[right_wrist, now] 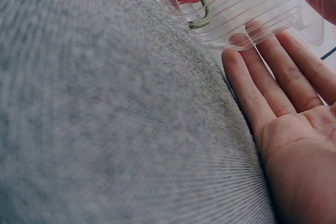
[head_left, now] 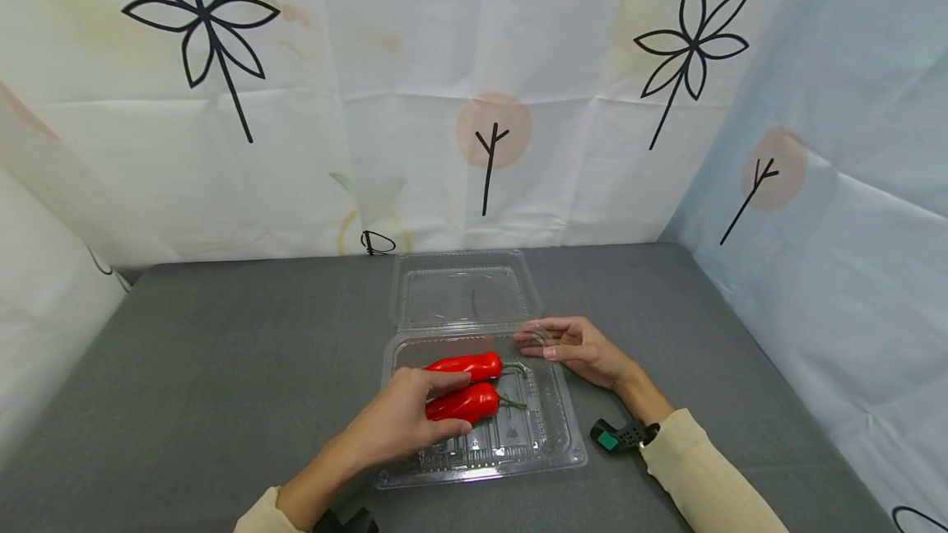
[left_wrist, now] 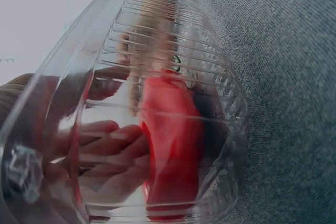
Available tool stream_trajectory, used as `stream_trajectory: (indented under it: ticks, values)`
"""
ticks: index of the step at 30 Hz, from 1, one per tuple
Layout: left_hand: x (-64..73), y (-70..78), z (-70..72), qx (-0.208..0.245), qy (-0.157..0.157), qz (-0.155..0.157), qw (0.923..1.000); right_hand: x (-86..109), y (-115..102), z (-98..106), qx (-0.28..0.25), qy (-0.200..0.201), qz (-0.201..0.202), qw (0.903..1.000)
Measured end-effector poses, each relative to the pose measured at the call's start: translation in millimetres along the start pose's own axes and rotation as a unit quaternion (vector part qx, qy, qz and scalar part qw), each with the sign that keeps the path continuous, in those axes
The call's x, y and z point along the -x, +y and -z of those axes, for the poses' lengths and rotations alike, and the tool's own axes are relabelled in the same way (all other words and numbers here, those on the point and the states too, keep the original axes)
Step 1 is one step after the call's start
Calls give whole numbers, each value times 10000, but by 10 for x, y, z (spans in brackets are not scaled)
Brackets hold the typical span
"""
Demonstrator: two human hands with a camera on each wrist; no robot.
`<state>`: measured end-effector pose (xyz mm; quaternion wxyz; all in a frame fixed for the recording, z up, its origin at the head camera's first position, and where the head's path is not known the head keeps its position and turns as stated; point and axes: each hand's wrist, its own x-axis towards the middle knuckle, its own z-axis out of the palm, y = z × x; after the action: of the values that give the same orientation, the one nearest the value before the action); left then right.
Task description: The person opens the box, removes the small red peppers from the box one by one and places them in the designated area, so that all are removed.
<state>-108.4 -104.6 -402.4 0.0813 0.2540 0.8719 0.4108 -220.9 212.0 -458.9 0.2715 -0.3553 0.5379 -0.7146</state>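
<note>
A clear plastic clamshell container [head_left: 559, 410] lies on the table with its lid [head_left: 415, 290] folded back. Two red peppers with green stems lie side by side in its base, a far pepper [head_left: 481, 364] and a near pepper [head_left: 477, 401]. My left hand [head_left: 396, 422] reaches over the left wall, thumb and fingers either side of the near pepper. In the left wrist view, its fingertips meet a red pepper [left_wrist: 173, 145] behind the clear wall. At the far right corner, my right hand [head_left: 581, 352] has straight fingers against the container's outside.
Grey cloth covers the table [head_left: 244, 368]. A white printed curtain [head_left: 415, 146] stands behind the lid, and a pale blue one [head_left: 852, 204] on the right. A black band with a green face [head_left: 618, 437] is on the right wrist.
</note>
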Motion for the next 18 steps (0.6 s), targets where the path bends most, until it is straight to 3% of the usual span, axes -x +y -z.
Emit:
stream_trajectory:
  ticks: [6, 11, 18]
  values:
    - [-4, 54, -28, -595, -169, 147, 9980, 0, -12, -10, 2, -2, 3, 10000]
    - [-12, 80, -60, -1220, -355, 41, 9919, 1, -17, -13, 13, 28, -17, 10000]
    - [-20, 54, -76, -1310, -360, -154, 9906, 4, -10, -11, 2, 12, -14, 10000]
